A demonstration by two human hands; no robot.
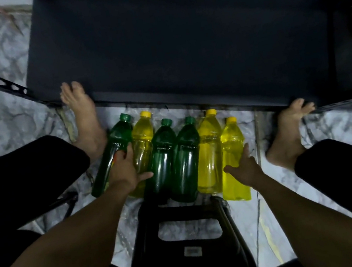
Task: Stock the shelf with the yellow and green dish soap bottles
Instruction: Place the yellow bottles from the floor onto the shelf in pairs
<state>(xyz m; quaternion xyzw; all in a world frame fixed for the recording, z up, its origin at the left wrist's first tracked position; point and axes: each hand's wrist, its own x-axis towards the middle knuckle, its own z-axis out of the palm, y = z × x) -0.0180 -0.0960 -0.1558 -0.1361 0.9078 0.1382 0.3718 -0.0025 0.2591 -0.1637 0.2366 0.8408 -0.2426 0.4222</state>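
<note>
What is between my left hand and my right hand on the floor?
Head view: a green bottle, a second green bottle and a yellow bottle are side by side between the left hand and the right hand.

Six capped dish soap bottles stand in a tight row on the floor before you, near the front edge of the dark shelf board (156, 50). From your left: the leaning green bottle (113, 153), tipped leftward and gripped by your left hand (127, 167); the first yellow bottle (142, 139); the second green bottle (164, 154); the third green bottle (185, 155); the second yellow bottle (210, 148); the last yellow bottle (238, 183), touched by your right hand (244, 166). Each cap matches its bottle's colour.
</note>
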